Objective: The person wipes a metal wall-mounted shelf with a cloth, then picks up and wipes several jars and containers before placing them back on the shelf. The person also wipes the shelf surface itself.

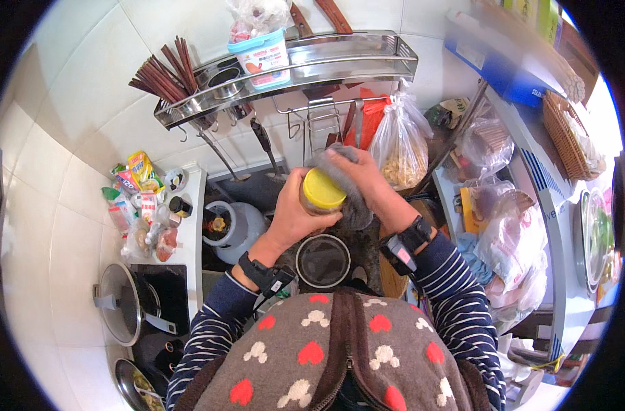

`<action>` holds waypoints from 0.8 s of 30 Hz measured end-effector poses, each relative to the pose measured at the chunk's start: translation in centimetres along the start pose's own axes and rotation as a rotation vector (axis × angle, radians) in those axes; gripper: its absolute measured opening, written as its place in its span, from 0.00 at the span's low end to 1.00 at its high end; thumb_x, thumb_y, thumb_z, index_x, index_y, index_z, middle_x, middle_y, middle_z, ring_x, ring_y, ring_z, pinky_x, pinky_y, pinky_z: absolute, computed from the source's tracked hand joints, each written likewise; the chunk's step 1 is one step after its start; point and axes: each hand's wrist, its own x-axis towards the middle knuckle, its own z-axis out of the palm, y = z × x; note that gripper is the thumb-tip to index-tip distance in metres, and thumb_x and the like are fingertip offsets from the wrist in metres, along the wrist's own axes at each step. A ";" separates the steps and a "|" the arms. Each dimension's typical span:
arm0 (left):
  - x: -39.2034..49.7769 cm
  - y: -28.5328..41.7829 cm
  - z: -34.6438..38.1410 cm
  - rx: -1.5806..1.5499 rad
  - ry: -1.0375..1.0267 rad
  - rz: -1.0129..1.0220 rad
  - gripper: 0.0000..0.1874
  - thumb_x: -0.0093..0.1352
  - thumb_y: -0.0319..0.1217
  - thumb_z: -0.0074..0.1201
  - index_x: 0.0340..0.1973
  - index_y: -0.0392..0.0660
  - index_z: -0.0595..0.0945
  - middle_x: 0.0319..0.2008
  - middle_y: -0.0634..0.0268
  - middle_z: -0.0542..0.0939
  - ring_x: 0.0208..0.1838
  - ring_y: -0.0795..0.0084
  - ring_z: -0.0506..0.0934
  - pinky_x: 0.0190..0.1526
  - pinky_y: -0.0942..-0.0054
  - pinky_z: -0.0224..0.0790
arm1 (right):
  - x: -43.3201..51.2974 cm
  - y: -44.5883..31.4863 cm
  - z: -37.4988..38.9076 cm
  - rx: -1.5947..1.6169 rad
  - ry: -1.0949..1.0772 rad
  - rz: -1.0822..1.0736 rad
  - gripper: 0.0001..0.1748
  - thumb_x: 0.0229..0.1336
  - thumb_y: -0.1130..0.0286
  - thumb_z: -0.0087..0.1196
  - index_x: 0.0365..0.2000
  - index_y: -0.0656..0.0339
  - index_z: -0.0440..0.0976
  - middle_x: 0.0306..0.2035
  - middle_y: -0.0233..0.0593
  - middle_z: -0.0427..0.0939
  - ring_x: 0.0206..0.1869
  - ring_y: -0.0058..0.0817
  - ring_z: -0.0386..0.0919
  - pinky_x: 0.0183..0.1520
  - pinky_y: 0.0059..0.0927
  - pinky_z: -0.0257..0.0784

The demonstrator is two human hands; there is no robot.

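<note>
My left hand [295, 218] is wrapped around a jar with a yellow lid [324, 188], held up in front of my chest with the lid facing the camera. Against the right side of the jar, my right hand [362, 177] presses a grey cloth [357, 208], which hangs down below the fingers. Most of the jar's body is hidden by the fingers and the cloth. A round vessel with a pale rim [323, 261] lies lower down, below both hands.
A metal wall rack [348, 56] holds chopsticks [163, 77] and a plastic tub [263, 59]. At left are a gas cylinder [245, 231], seasoning packets [145, 172] and a lidded pan [119, 303]. A shelf unit [559, 236] with plastic bags [512, 246] stands at right.
</note>
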 end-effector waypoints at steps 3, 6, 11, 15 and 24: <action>1.2 0.3 -0.5 -0.375 0.070 -0.104 0.40 0.52 0.31 0.79 0.56 0.39 0.70 0.50 0.60 0.79 0.54 0.70 0.78 0.59 0.68 0.71 | -0.6 -0.8 0.2 0.345 0.075 0.094 0.16 0.72 0.59 0.56 0.49 0.60 0.78 0.42 0.31 0.82 0.42 0.19 0.79 0.44 0.26 0.76; 2.5 0.7 -0.6 -0.301 0.083 -0.046 0.41 0.53 0.30 0.79 0.57 0.40 0.71 0.53 0.62 0.79 0.56 0.72 0.78 0.61 0.69 0.70 | -1.0 -1.4 1.1 0.313 -0.011 -0.093 0.20 0.74 0.56 0.53 0.53 0.61 0.75 0.48 0.31 0.80 0.49 0.18 0.77 0.52 0.26 0.74; 3.6 1.1 -0.2 -0.482 0.069 -0.095 0.39 0.56 0.28 0.76 0.60 0.38 0.70 0.53 0.61 0.80 0.56 0.71 0.79 0.61 0.68 0.71 | -1.4 -0.7 0.7 0.177 -0.049 -0.039 0.27 0.76 0.51 0.46 0.59 0.64 0.72 0.53 0.37 0.79 0.54 0.23 0.76 0.59 0.28 0.70; 4.2 0.4 -0.2 -0.682 0.139 -0.148 0.33 0.62 0.27 0.70 0.61 0.36 0.73 0.55 0.59 0.81 0.56 0.68 0.81 0.61 0.66 0.73 | -2.8 2.1 0.1 0.241 -0.022 0.127 0.29 0.76 0.51 0.47 0.61 0.65 0.70 0.55 0.39 0.78 0.53 0.25 0.77 0.59 0.31 0.72; 4.8 -0.2 0.2 -0.718 0.107 -0.145 0.35 0.61 0.36 0.71 0.61 0.36 0.73 0.54 0.58 0.81 0.56 0.67 0.81 0.61 0.65 0.73 | -2.5 4.0 -0.5 0.239 0.032 0.095 0.30 0.73 0.49 0.51 0.58 0.66 0.74 0.51 0.38 0.81 0.51 0.24 0.79 0.55 0.31 0.75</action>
